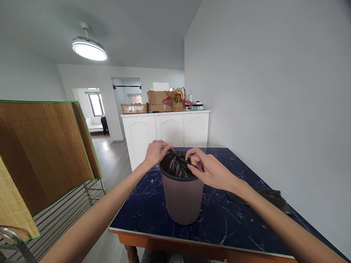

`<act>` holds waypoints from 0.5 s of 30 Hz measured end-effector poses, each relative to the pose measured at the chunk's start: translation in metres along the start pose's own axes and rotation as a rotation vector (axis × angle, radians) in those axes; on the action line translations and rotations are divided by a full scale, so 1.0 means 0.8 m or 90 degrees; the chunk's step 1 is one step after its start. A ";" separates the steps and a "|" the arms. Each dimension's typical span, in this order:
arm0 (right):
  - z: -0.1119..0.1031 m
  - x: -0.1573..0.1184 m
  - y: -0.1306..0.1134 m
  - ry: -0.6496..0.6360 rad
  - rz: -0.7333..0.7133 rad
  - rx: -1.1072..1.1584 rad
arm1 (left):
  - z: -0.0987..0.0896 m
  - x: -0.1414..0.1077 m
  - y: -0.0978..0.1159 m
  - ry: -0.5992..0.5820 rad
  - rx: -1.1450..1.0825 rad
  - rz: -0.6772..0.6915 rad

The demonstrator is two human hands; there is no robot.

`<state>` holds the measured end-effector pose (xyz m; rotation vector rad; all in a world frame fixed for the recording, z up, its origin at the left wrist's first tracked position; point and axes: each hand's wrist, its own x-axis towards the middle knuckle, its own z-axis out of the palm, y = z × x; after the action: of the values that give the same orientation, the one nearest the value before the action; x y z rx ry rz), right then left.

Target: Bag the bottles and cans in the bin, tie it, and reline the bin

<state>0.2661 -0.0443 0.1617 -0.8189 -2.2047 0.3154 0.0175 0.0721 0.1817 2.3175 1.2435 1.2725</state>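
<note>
A brownish-grey trash can (182, 201) with a black rim stands upright on the dark blue marble-patterned table. Inside it, a black trash bag (178, 167) is gathered and twisted together at the top. My left hand (157, 151), at the can's far left rim, pinches one end of the bag's twisted neck. Over the right side of the rim, my right hand (201, 166) has its fingers curled and pinches the other end. What fills the bag, if anything, is hidden.
Flat on the table (219, 223) at right lies a folded black plastic bag (263, 197). Behind stands a white cabinet (170, 128) bearing cardboard boxes (159, 101) and a flower basket (177, 106). Bamboo mats (46, 146) hang over a metal rack at left. A person (104, 125) is partly visible in the far room.
</note>
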 end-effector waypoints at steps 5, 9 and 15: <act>0.001 -0.032 -0.002 -0.037 0.050 0.050 | 0.007 0.008 -0.007 -0.049 0.019 -0.003; -0.010 -0.038 0.004 0.029 0.107 0.034 | 0.009 0.009 0.003 -0.095 -0.022 -0.016; -0.030 -0.023 0.012 0.101 0.140 -0.073 | -0.006 0.000 0.018 -0.155 -0.173 -0.090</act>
<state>0.2975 -0.0497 0.1638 -1.1146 -2.0034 0.2224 0.0223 0.0623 0.1924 2.0786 1.0612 1.0074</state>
